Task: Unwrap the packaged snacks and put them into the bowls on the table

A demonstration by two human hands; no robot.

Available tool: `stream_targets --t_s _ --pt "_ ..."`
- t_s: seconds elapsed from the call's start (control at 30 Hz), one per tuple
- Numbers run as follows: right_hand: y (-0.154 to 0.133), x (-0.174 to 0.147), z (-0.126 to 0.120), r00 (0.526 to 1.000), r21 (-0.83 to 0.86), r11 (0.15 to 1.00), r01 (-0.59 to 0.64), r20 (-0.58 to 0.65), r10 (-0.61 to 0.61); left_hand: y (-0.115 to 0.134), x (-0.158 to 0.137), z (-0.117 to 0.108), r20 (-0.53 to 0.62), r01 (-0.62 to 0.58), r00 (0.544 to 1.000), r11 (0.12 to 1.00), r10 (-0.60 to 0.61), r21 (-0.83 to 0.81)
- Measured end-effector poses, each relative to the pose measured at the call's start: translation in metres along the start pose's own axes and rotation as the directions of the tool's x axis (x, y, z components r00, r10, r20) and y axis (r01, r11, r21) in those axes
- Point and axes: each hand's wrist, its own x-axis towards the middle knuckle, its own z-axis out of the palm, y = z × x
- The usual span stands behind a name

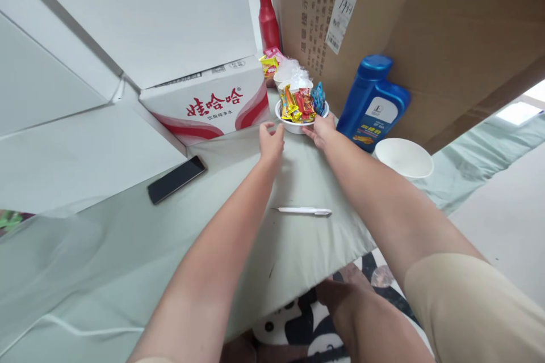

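A white bowl [293, 126] filled with small wrapped snacks [298, 103] in yellow, red and blue stands toward the back of the cloth-covered table. At its right front side, my right hand [322, 129] grips the bowl, thumb near the rim and fingers along the lower wall. My left hand [271, 140] is just left of the bowl's front, fingers curved and apart, with nothing visible in it. A white pen [303, 211] lies on the cloth between my forearms. To the left rests a dark phone [176, 180].
Behind are a white-and-red water carton [208, 105], a red bottle [268, 22], a yellow snack packet [269, 66] and white plastic wrapping [294, 74]. On the right stand a blue bottle [370, 105], an upturned-looking white bowl [404, 157] and a large cardboard box [400, 39].
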Motion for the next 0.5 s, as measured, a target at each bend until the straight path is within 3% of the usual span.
stream_targets --t_s 0.03,0.13,0.2,0.3,0.4,0.5 --pt "-0.002 -0.005 -0.002 1.000 0.004 1.000 -0.012 0.003 0.012 0.003 -0.016 -0.012 -0.045 0.034 0.998 0.997 -0.037 -0.062" --pt "0.007 -0.041 -0.019 0.999 -0.003 1.000 -0.013 0.034 0.013 0.005 -0.077 -0.068 -0.008 0.022 1.000 0.962 -0.025 -0.270" --pt "0.024 -0.079 -0.036 0.996 -0.026 0.999 0.030 0.084 -0.027 -0.001 -0.120 -0.112 -0.053 0.001 0.998 0.949 -0.018 -0.315" --pt "0.057 -0.145 -0.055 0.970 -0.091 0.990 0.107 0.230 -0.083 -0.013 -0.176 -0.172 -0.172 0.066 0.977 0.943 -0.128 -0.327" --pt "0.080 -0.206 -0.051 0.900 -0.176 0.968 0.180 0.426 -0.090 -0.020 -0.213 -0.218 -0.299 0.075 0.934 0.926 -0.196 -0.371" --pt "0.093 -0.255 -0.020 0.783 -0.243 0.903 0.354 0.606 -0.144 -0.023 -0.235 -0.257 -0.382 0.015 0.903 0.902 -0.198 -0.432"
